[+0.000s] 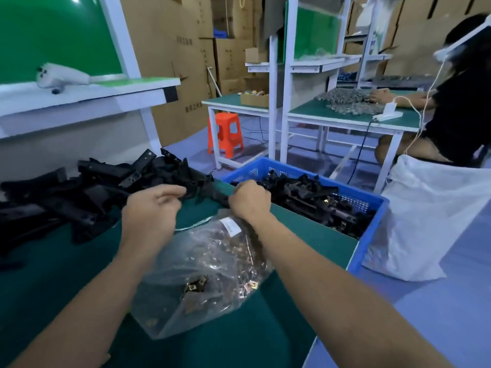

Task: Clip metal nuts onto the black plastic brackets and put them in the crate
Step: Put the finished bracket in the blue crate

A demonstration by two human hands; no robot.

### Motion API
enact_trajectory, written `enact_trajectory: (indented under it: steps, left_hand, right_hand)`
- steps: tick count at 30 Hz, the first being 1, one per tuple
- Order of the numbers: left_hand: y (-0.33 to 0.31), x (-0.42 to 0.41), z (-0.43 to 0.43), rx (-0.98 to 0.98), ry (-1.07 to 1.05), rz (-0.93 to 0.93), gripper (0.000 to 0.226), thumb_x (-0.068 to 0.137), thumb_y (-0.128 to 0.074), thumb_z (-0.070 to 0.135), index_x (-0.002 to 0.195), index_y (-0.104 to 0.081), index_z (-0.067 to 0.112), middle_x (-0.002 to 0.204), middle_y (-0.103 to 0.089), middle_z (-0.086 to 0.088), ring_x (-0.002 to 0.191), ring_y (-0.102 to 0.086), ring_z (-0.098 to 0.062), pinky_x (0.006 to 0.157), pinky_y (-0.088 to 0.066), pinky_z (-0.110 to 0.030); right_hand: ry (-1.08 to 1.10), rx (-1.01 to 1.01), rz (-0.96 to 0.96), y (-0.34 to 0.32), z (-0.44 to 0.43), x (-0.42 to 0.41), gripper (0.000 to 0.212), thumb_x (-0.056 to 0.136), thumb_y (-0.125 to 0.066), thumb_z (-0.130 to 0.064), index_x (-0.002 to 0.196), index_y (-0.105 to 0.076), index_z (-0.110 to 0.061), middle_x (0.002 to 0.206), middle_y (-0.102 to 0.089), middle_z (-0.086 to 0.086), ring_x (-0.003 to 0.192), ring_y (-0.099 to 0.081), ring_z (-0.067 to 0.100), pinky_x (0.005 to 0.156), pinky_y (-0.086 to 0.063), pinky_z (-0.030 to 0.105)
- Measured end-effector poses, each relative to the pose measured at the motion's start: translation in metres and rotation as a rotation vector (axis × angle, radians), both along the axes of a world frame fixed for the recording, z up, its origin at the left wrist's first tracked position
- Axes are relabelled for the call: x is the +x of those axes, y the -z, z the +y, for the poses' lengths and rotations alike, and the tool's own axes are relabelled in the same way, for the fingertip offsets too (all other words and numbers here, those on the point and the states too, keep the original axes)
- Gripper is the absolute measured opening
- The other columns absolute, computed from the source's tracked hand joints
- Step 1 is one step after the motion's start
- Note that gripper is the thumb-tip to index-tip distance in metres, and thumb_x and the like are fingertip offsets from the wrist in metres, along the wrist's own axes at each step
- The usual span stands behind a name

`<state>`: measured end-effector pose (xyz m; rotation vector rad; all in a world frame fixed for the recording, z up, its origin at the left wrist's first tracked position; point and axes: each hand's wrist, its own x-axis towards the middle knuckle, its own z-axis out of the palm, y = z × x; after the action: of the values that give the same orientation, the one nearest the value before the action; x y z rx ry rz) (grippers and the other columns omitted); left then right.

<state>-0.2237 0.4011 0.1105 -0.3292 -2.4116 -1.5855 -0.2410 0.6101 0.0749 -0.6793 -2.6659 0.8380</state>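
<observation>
We see one bracket [206,193] in play, black matt plastic, blurred, so we cannot make out any nut on it. It hangs just above the far edge of the table [66,274], between the two hands. Its long axis runs across the view from left to right, with the right end a little lower and pointing at the crate.

The right hand [249,200] is balled with its knuckles toward us and closes round the bracket's right end. The left hand [152,208] has its fingers loosely bent and the thumb over them at the bracket's left end. We cannot tell whether it pinches the part or only comes near it.

Under both forearms lies one clear plastic bag [210,272] of brass-coloured nuts [195,286]. Two nuts show plainly and the rest are too blurred to count. To the left is one pile of brackets [87,189], too tangled to count.

To the right, against the table edge, stands one blue crate [370,229], partly filled with more black parts [310,197]. Beside it sits one white sack [435,216].

Farther off we see one orange stool [225,134]. A second person [462,107] is at another bench with a heap of metal pieces [345,100].
</observation>
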Motion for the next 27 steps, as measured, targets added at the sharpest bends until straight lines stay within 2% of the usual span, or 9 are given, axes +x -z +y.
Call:
enact_trajectory:
  steps: [3,8,10,13,16,19,21,24,27]
  left_hand:
    - [0.003,-0.015,-0.049,0.052,-0.069,-0.069,0.036,0.083,-0.071,0.011,0.081,-0.079,0.046,0.081,-0.077,0.02,0.081,-0.072,-0.004,0.085,-0.058,-0.032]
    - [0.023,-0.017,-0.122,0.098,-0.251,-0.13,0.036,0.09,-0.07,0.011,0.078,-0.079,0.043,0.087,-0.075,0.024,0.09,-0.066,0.0,0.077,-0.046,-0.019]
    - [0.033,-0.011,-0.152,0.109,-0.305,-0.164,0.034,0.093,-0.068,0.009,0.079,-0.08,0.037,0.091,-0.075,0.02,0.083,-0.064,-0.004,0.073,-0.047,-0.022]
    - [0.045,0.009,-0.199,0.092,-0.411,-0.185,0.028,0.093,-0.068,0.011,0.084,-0.078,0.035,0.094,-0.075,0.017,0.083,-0.064,-0.008,0.068,-0.047,-0.025]
    - [0.059,0.036,-0.244,-0.036,-0.556,-0.221,0.025,0.092,-0.067,0.017,0.087,-0.075,0.04,0.095,-0.075,0.016,0.081,-0.066,-0.008,0.067,-0.049,-0.029]
    - [0.069,0.065,-0.279,-0.165,-0.675,-0.299,0.021,0.091,-0.069,0.024,0.086,-0.073,0.045,0.083,-0.071,0.019,0.071,-0.065,-0.012,0.065,-0.051,-0.033]
    - [0.073,0.081,-0.299,-0.236,-0.72,-0.352,0.022,0.09,-0.07,0.026,0.085,-0.072,0.047,0.078,-0.071,0.016,0.066,-0.062,-0.014,0.066,-0.051,-0.034]
    - [0.077,0.1,-0.327,-0.323,-0.773,-0.382,0.019,0.09,-0.069,0.029,0.091,-0.071,0.049,0.092,-0.074,0.008,0.068,-0.058,-0.015,0.071,-0.048,-0.033]
    - [0.086,0.111,-0.342,-0.446,-0.755,-0.362,0.02,0.09,-0.071,0.04,0.111,-0.071,0.042,0.131,-0.067,0.002,0.114,-0.064,-0.027,0.095,-0.05,-0.038]
  right_hand:
    - [-0.172,0.048,-0.058,-0.022,-0.026,-0.009,0.013,0.081,-0.057,-0.019,0.085,-0.066,-0.01,0.078,-0.062,0.004,0.083,-0.057,0.031,0.092,-0.047,0.04]
    - [-0.469,-0.099,-0.071,-0.055,-0.091,-0.024,0.011,0.077,-0.055,-0.01,0.074,-0.065,-0.005,0.073,-0.064,0.007,0.068,-0.057,0.029,0.066,-0.051,0.037]
    - [-0.56,-0.118,-0.105,-0.063,-0.122,-0.031,0.014,0.077,-0.059,-0.011,0.078,-0.067,0.0,0.081,-0.069,0.015,0.072,-0.064,0.033,0.072,-0.056,0.04]
    - [-0.666,-0.037,-0.18,-0.067,-0.169,-0.047,0.033,0.084,-0.061,-0.017,0.107,-0.071,0.003,0.113,-0.073,0.017,0.108,-0.068,0.035,0.092,-0.058,0.05]
    - [-0.761,0.168,-0.252,-0.069,-0.213,-0.058,0.026,0.091,-0.057,-0.023,0.097,-0.073,-0.003,0.1,-0.07,0.011,0.083,-0.064,0.028,0.068,-0.055,0.033]
    - [-0.774,0.249,-0.348,-0.058,-0.25,-0.064,0.015,0.091,-0.053,-0.018,0.08,-0.058,-0.008,0.081,-0.055,0.007,0.061,-0.046,0.022,0.051,-0.034,0.026]
    - [-0.765,0.291,-0.397,-0.046,-0.27,-0.069,0.015,0.093,-0.049,-0.016,0.097,-0.061,-0.006,0.091,-0.056,0.009,0.065,-0.048,0.021,0.054,-0.036,0.027]
    - [-0.685,0.174,-0.351,-0.022,-0.293,-0.081,0.073,0.089,-0.049,-0.011,0.158,-0.024,-0.014,0.14,-0.051,0.014,0.101,-0.061,0.029,0.071,-0.049,0.031]
    - [-0.571,0.164,-0.219,0.005,-0.308,-0.091,0.08,0.092,-0.059,-0.019,0.159,-0.015,-0.02,0.161,-0.025,0.013,0.142,-0.034,0.035,0.104,-0.045,0.044]
